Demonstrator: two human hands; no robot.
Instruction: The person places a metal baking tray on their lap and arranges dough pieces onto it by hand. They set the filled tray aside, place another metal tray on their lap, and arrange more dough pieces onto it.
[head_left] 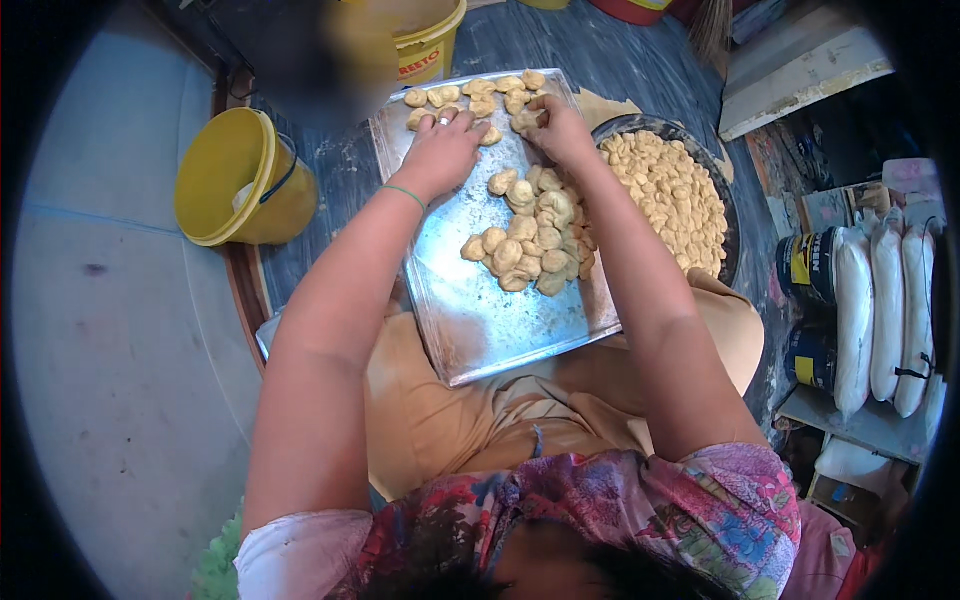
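A silver metal tray (500,330) lies across my lap, tilted a little. Rows of tan, rounded dough pieces (482,105) line its far end, and a loose heap of similar pieces (540,235) sits in the middle. My left hand (445,150), with a ring and a green band at the wrist, rests with fingers spread over pieces at the far left. At the far right, the fingers of my right hand (560,130) are closed around a dough piece (523,122); the fingertips are partly hidden.
Right of the tray stands a round dark basin (733,215) full of more dough pieces. A yellow bucket (270,190) is at the left, another yellow bucket (452,35) at the far side. Shelves at the right hold long white plastic packs (855,320). A dark blurred shape covers the upper left.
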